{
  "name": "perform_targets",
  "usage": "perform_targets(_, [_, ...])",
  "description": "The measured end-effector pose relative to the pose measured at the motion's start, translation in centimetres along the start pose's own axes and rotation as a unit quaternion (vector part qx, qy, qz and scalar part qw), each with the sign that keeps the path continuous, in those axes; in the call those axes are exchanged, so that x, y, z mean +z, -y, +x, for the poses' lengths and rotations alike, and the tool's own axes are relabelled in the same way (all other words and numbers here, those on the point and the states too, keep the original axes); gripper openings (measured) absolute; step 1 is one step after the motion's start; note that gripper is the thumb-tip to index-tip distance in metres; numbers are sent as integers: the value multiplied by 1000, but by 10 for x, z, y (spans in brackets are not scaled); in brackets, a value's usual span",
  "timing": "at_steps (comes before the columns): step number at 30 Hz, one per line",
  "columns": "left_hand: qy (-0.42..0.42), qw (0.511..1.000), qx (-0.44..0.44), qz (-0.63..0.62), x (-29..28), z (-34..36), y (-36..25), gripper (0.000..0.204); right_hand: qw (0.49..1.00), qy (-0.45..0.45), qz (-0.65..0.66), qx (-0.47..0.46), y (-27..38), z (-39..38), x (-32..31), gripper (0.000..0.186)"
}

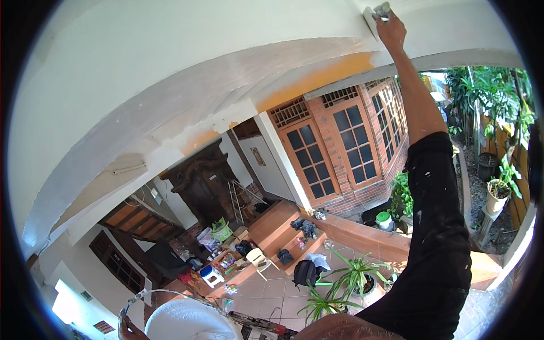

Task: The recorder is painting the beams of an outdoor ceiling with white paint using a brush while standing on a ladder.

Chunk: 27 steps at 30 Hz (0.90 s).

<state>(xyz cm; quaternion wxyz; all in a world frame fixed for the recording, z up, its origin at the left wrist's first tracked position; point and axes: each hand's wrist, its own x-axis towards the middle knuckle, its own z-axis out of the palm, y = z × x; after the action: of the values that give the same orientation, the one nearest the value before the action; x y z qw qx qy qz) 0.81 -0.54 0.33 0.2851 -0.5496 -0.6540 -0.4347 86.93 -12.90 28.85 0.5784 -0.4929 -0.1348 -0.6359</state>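
Note:
My right arm reaches up across the right side to the white, arched beam (pixel 226 34) overhead. The fingers of my right hand (pixel 392 33) are closed around a putty knife (pixel 370 21), its wide, pale blade against the painted surface. Low at the left, my left hand (pixel 129 328) is partly cut off by the lower edge. Its fingers curl at the wire handle (pixel 135 297) of a white bucket (pixel 190 322), beside the rim. A smooth white material shows at the bucket's top.
Far below lies a tiled floor (pixel 272 294) with potted plants (pixel 362 280), a black backpack (pixel 306 273), a cream chair (pixel 260 262) and a blue-and-white stool (pixel 211 275). Brick steps (pixel 275 224) hold assorted items. A metal stepladder (pixel 237 201) stands near the dark carved door (pixel 207 190).

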Motion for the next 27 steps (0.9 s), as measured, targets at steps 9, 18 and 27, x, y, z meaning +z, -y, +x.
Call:
perform_targets(9, [52,997,-65,-2,-19,3,-8,31,968,-64,223,-94,170,-14,-91,22])
perform_targets(18, [3,999,28,-15,-2,2,4,34,877,31,473,-72,317,-76,-217,22])
perform_targets(27, [-50,995,21,-89,27,5,38,28,751,-129,642,87,256,-156,-182,18])
